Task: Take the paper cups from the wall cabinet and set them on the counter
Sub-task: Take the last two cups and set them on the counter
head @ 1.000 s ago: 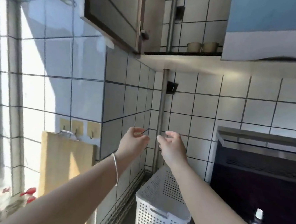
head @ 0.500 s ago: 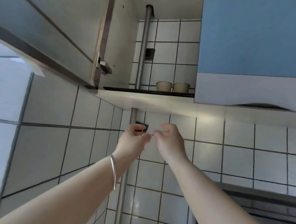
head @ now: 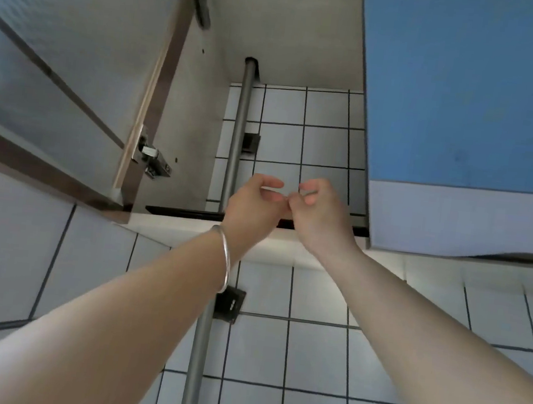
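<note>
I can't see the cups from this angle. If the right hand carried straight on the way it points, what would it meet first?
Probably nothing before the tiled back wall of the open wall cabinet. The right hand sits level with the shelf edge, hiding anything on it. Depth is unclear.

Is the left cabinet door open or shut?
Open: the left cabinet door is swung outward, exposing its hinge and the tiled interior.

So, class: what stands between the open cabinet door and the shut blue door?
Head view: the open cabinet bay, a vertical grey pipe and white wall tiles.
</note>
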The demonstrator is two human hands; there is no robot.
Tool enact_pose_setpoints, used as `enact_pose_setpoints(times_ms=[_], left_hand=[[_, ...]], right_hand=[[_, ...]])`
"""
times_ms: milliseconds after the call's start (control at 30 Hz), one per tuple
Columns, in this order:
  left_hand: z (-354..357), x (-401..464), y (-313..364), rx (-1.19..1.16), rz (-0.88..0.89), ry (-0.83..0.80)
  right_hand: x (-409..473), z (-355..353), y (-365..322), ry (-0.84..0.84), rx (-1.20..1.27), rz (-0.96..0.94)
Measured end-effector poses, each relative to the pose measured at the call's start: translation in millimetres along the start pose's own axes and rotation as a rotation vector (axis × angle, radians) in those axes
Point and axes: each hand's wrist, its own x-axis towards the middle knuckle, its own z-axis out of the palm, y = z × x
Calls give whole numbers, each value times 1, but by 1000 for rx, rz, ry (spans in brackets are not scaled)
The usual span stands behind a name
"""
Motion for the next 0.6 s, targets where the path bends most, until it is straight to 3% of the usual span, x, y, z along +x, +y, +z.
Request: enact_pose_setpoints(times_ms=[67, 167, 300, 433, 600], left_hand=[[3, 22, -2, 33, 55, 3], [6, 54, -4, 259, 128, -8], [10, 89, -4, 574, 12, -170], [18, 108, -9, 729, -59, -315], [23, 119, -18, 856, -110, -436]], right_hand=[[19, -1, 1, 33, -99, -70], [46, -8, 7, 13, -270, -123], [73, -3, 29, -46, -408, 73], [99, 6, 47, -132, -460, 298], [119, 6, 49, -276, -639, 367]])
